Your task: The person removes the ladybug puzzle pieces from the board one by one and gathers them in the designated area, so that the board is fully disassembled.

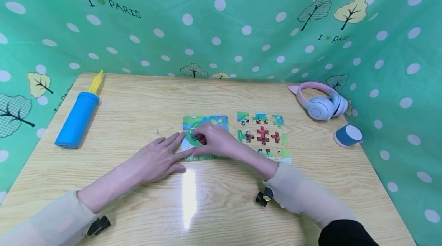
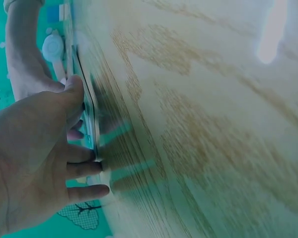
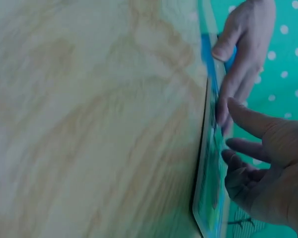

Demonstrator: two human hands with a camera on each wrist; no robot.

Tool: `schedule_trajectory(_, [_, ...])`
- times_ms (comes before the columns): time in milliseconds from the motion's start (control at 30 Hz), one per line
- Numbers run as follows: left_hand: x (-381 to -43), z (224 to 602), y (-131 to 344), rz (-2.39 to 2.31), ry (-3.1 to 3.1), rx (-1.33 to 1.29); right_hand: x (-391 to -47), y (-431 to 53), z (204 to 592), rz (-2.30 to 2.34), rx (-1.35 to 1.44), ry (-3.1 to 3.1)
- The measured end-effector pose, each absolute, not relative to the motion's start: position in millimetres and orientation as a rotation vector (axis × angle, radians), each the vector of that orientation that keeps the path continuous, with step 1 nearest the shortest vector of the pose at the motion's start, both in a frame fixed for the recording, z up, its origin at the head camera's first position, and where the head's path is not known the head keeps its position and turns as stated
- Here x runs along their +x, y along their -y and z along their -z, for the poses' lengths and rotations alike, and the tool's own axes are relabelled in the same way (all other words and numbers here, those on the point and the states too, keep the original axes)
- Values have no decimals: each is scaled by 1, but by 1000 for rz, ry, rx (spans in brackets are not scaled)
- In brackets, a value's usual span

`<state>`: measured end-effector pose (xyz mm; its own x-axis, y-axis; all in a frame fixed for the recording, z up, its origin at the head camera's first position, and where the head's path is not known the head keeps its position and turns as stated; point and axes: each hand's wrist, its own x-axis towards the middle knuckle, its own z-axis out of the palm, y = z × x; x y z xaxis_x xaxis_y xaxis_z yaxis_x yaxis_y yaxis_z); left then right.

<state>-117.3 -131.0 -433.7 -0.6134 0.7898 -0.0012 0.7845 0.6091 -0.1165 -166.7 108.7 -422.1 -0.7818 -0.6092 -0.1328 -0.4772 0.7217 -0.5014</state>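
A flat picture puzzle [image 1: 219, 121] with green, blue and a red ladybug lies mid-table. My left hand [image 1: 160, 159] rests at its left edge, fingers spread and mostly straight, the fingertips touching the puzzle. My right hand [image 1: 217, 138] is over its middle, fingers bent, thumb apart from the index finger, with the ladybug showing between them. In the right wrist view no piece is visible in the right hand [image 3: 268, 163], and the palm hides much of the puzzle in the head view. Several loose jigsaw pieces [image 1: 263, 134] lie spread in rows to the right, partly behind my right forearm.
A blue pump [image 1: 77, 119] with yellow balloon-like tips [image 1: 96, 81] lies at the left. Toward the back right are pink and white headphones [image 1: 321, 104] and a blue cylinder with a white top [image 1: 347, 136]. A green dotted curtain [image 1: 221, 27] borders the wooden table [image 1: 145, 203].
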Motion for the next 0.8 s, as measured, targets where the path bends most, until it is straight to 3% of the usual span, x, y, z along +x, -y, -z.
schedule_trajectory(800, [-125, 434, 133, 99, 2978, -1262, -162, -96, 431, 677, -730, -2652])
